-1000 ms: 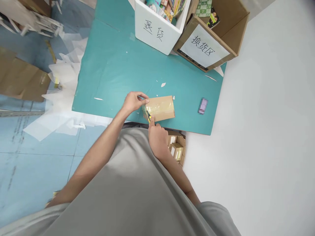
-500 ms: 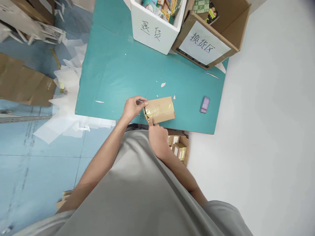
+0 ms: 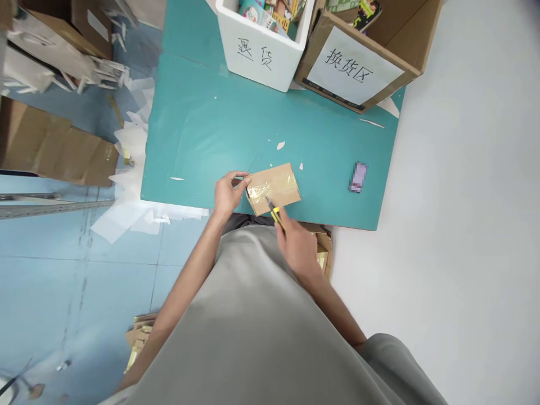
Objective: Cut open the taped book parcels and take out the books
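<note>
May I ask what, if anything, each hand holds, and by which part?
The right hand holds the cutter by its handle; the left hand touches the cardboard box near one corner, but whether it grips is unclear.

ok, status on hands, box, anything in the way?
Left hand holding box at its left end. Right hand gripping cutter, tip over box, contact unclear. Box taped, on table. Paper scraps beyond box, none between it and hands.

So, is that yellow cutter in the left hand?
No, the right hand holds the yellow cutter; the left hand touches the small box.
</note>
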Action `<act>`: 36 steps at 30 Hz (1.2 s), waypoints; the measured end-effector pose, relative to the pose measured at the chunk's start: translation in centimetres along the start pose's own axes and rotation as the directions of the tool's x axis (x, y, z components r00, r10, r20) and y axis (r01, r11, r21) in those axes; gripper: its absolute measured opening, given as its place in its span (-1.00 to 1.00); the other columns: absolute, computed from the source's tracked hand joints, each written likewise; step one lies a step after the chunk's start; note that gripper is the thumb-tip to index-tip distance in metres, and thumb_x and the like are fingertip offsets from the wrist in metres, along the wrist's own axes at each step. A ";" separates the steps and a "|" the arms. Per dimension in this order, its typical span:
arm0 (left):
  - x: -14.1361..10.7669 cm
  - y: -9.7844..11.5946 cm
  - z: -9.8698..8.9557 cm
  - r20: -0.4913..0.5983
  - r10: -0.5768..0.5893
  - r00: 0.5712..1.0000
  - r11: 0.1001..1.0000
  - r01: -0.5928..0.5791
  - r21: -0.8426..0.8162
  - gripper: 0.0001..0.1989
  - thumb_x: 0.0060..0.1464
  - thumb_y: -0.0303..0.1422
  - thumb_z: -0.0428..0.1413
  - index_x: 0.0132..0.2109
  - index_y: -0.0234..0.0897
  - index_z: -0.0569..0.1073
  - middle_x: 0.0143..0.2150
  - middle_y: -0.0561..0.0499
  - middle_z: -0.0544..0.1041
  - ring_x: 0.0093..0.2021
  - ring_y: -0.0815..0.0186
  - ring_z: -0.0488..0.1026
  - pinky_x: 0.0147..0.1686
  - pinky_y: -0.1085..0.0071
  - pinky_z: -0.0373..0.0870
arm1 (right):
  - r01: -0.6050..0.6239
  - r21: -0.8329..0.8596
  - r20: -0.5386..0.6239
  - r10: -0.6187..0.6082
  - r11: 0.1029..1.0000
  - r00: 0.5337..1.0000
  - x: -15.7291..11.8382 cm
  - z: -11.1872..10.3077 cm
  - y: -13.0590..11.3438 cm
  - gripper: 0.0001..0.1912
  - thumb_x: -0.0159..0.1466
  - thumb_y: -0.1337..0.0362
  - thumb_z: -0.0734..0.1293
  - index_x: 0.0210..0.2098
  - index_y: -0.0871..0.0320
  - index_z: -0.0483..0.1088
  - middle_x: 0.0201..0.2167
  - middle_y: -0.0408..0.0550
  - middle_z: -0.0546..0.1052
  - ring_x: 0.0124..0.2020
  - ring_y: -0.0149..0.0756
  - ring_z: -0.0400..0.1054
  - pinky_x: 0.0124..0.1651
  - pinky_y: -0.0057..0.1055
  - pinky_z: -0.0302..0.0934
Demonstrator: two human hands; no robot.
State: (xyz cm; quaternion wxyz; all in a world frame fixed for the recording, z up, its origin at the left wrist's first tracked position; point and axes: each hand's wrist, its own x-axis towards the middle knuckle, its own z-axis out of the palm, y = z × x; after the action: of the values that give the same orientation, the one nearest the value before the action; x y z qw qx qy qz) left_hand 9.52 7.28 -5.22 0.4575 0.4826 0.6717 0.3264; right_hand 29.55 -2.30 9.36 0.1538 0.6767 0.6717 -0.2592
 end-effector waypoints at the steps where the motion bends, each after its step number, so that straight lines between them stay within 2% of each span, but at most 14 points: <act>1: -0.3 -0.1 0.4 -0.024 0.011 1.000 1.000 -0.012 -0.011 -0.66 0.26 -0.14 0.20 0.03 -0.25 0.65 0.03 -0.12 0.69 -0.09 0.19 0.63 0.06 0.28 0.53 | -0.038 0.051 -0.085 0.042 0.998 0.996 0.6 0.0 1.3 -0.40 0.63 0.11 0.05 0.60 0.05 0.09 0.05 0.16 0.67 -0.06 -0.03 0.63 -0.03 -0.24 0.44; 3: -1.0 -0.2 1.4 -0.080 0.037 0.996 0.999 -0.038 -0.018 -0.63 0.33 -0.13 0.13 0.10 -0.26 0.61 0.11 -0.17 0.64 0.03 0.15 0.61 0.13 0.24 0.52 | -0.087 0.154 -0.236 0.122 0.984 0.964 2.5 0.2 4.0 -0.35 0.63 0.06 0.01 0.61 0.16 0.05 0.17 0.25 0.62 0.09 0.02 0.58 0.07 -0.21 0.41; 5: -1.8 -0.1 2.8 -0.132 0.060 0.989 0.998 -0.062 -0.007 -0.56 0.39 -0.09 0.08 0.22 -0.25 0.55 0.24 -0.24 0.56 0.21 0.09 0.54 0.23 0.18 0.48 | -0.088 0.232 -0.315 0.160 0.969 0.935 4.6 0.8 6.5 -0.33 0.62 0.08 0.00 0.61 0.25 0.02 0.25 0.30 0.58 0.17 0.05 0.54 0.11 -0.18 0.40; 7: -2.6 0.1 4.3 -0.158 0.082 0.984 0.997 -0.081 0.018 -0.44 0.40 -0.03 0.10 0.38 -0.23 0.42 0.39 -0.30 0.43 0.39 0.01 0.40 0.37 0.10 0.36 | -0.054 0.264 -0.319 0.140 0.963 0.937 6.2 1.5 8.4 -0.33 0.60 0.11 0.01 0.60 0.30 0.03 0.22 0.30 0.60 0.15 0.05 0.55 0.11 -0.19 0.40; 10: -3.4 0.4 6.1 -0.157 0.122 0.980 0.991 -0.113 0.070 -0.19 0.33 0.04 0.19 0.54 -0.20 0.20 0.54 -0.34 0.24 0.55 -0.06 0.18 0.52 0.00 0.14 | 0.014 0.245 -0.270 0.054 0.969 0.961 7.3 2.3 9.4 -0.34 0.60 0.14 0.04 0.58 0.32 0.08 0.18 0.27 0.63 0.10 0.02 0.57 0.09 -0.23 0.39; 14: -3.5 0.6 7.0 -0.158 0.148 0.976 0.984 -0.130 0.119 -0.18 0.30 0.09 0.21 0.53 -0.13 0.22 0.55 -0.33 0.18 0.60 -0.12 0.07 0.55 -0.07 0.07 | 0.037 0.193 -0.236 0.009 0.981 0.972 7.2 2.4 9.0 -0.37 0.60 0.19 0.06 0.58 0.26 0.11 0.22 0.25 0.60 0.10 0.00 0.56 0.14 -0.23 0.37; 21: -3.4 0.3 6.9 -0.164 0.156 0.974 0.981 -0.134 0.139 -0.22 0.30 0.11 0.21 0.50 -0.09 0.27 0.52 -0.30 0.22 0.56 -0.13 0.15 0.54 -0.10 0.10 | 0.042 0.165 -0.179 -0.012 0.985 0.984 7.8 1.3 8.9 -0.37 0.59 0.21 0.06 0.61 0.14 0.07 0.27 0.18 0.58 0.11 -0.04 0.55 0.17 -0.22 0.38; 28: -3.2 0.0 6.9 -0.175 0.150 0.973 0.981 -0.125 0.149 -0.22 0.27 0.11 0.23 0.49 -0.08 0.30 0.50 -0.28 0.24 0.55 -0.11 0.17 0.53 -0.09 0.14 | -0.017 0.095 -0.112 0.028 0.995 0.993 7.9 0.5 8.3 -0.36 0.61 0.20 0.05 0.63 0.08 0.01 0.26 0.13 0.60 0.08 -0.02 0.58 0.12 -0.22 0.40; 33: -3.3 0.1 6.9 -0.182 0.155 0.971 0.980 -0.128 0.152 -0.24 0.28 0.10 0.23 0.49 -0.09 0.30 0.49 -0.27 0.26 0.53 -0.10 0.20 0.53 -0.08 0.15 | -0.070 0.015 -0.064 0.070 0.997 0.995 8.5 -0.3 6.8 -0.34 0.61 0.24 0.04 0.65 0.09 -0.09 0.21 0.19 0.62 0.02 -0.03 0.61 0.07 -0.20 0.44; 36: -3.5 0.3 7.1 -0.188 0.146 0.971 0.979 -0.114 0.170 -0.25 0.30 0.09 0.21 0.48 -0.09 0.30 0.49 -0.27 0.27 0.54 -0.10 0.19 0.53 -0.07 0.14 | -0.083 -0.018 -0.036 0.082 0.996 0.996 7.7 -0.5 6.5 -0.34 0.61 0.28 0.04 0.65 0.12 -0.09 0.18 0.24 0.62 -0.03 -0.04 0.63 0.04 -0.19 0.45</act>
State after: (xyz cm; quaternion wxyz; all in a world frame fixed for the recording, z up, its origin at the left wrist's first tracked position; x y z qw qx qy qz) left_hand 16.65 4.03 -6.50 0.3257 0.5252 0.7048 0.3483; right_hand 35.73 4.07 4.55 0.1593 0.7068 0.6483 -0.2342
